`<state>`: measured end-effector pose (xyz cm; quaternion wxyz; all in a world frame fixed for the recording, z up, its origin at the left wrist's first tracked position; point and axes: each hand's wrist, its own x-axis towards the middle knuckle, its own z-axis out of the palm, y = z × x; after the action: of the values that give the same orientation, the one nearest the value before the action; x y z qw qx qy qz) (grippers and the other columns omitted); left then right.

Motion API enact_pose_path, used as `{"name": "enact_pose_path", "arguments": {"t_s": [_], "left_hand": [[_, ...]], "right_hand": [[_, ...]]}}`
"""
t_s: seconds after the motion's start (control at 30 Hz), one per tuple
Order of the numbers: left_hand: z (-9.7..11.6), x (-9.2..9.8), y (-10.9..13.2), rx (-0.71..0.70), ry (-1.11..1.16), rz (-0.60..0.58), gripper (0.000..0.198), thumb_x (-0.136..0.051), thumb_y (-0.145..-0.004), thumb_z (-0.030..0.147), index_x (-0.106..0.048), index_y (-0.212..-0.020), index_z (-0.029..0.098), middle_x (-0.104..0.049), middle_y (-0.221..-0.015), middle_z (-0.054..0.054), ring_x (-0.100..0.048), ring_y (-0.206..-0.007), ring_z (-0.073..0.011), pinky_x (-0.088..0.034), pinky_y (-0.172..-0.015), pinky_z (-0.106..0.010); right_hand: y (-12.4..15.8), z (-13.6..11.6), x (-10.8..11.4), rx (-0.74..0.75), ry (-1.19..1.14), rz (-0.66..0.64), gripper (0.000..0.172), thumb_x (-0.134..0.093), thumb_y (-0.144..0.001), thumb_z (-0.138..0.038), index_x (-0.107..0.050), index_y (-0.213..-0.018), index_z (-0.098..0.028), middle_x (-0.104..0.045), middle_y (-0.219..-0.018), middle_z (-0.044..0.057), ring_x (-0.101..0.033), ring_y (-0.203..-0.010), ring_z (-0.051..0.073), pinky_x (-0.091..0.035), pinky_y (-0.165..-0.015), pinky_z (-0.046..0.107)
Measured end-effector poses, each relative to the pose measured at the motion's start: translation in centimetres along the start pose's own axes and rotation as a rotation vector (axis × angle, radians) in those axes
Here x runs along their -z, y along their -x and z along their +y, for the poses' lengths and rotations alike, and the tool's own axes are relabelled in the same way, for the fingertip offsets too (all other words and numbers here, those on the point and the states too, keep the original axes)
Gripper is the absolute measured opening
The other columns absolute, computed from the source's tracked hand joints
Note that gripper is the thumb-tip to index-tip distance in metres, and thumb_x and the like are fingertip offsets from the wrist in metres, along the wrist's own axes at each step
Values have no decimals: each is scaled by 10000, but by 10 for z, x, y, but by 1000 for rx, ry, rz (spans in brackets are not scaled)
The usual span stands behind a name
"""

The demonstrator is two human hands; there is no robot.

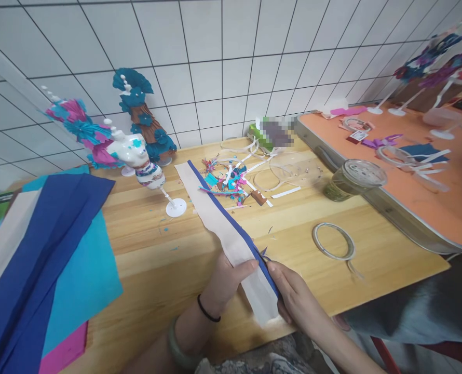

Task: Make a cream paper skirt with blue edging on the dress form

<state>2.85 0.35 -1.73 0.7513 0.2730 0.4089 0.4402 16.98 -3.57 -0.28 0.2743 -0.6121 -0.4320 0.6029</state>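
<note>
A long strip of white crepe paper (234, 244) with a blue paper layer (231, 217) along its right edge runs from mid-table toward me. My left hand (228, 275) grips its near part, thumb on top and fingers underneath. Beside it, my right hand (295, 293) is closed around what look like small scissors (265, 254); only the pointed blades show at the blue edge, and the handles are hidden. Beyond the strip lies a heap of coloured paper scraps (231, 182). A small white mannequin on a stand (132, 150), decorated with paper, stands to the left.
Blue, turquoise, white and pink paper sheets (86, 270) are stacked at left. A second mannequin in teal and brown (143, 117) leans near the tiled wall. To the right are a tape roll (334, 241), a lidded jar (351, 179) and an orange table (421, 208) with decorated figures.
</note>
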Motion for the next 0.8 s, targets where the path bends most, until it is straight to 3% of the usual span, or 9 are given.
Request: {"name": "enact_pose_path", "arguments": {"t_s": [0.2, 0.33, 0.43, 0.6, 0.8], "left_hand": [[9, -2, -2, 20, 144, 54, 291, -740, -667, 248, -648, -917, 131, -705, -859, -53, -634, -765, -176, -501, -744, -311], [14, -3, -4, -18, 159, 54, 300, -745, -652, 204, -651, -930, 144, -710, -913, -57, -645, -817, -192, -504, -778, -328], [16, -4, -3, -31, 142, 64, 325, -765, -606, 154, -660, -914, 145, -716, -886, -46, -649, -799, -187, -511, -762, -316], [15, -6, -3, -27, 145, 100, 351, -774, -584, 129, -667, -919, 132, -724, -909, -58, -653, -810, -187, -514, -784, -322], [11, -4, -4, -35, 113, 120, 343, -770, -601, 152, -661, -925, 128, -723, -945, -71, -652, -845, -205, -505, -809, -348]], "right_hand": [[2, -1, 2, 34, 93, -1, 468, -287, -898, -592, -502, -798, -188, -406, -557, -57, -319, -350, 54, -225, -316, 179], [4, -4, 4, 186, 205, 19, 430, -299, -923, -528, -503, -746, -194, -523, -658, -2, -505, -611, 136, -409, -548, 218], [4, -5, 4, 213, 255, 32, 428, -291, -929, -515, -492, -719, -200, -560, -704, 15, -516, -682, 163, -417, -637, 240], [5, -5, 2, 185, 196, 17, 435, -295, -922, -533, -511, -745, -200, -549, -696, 13, -515, -667, 160, -415, -600, 233], [8, -2, -2, -7, 29, -40, 451, -310, -894, -599, -495, -796, -200, -385, -543, -65, -345, -359, 62, -251, -347, 184]]}}
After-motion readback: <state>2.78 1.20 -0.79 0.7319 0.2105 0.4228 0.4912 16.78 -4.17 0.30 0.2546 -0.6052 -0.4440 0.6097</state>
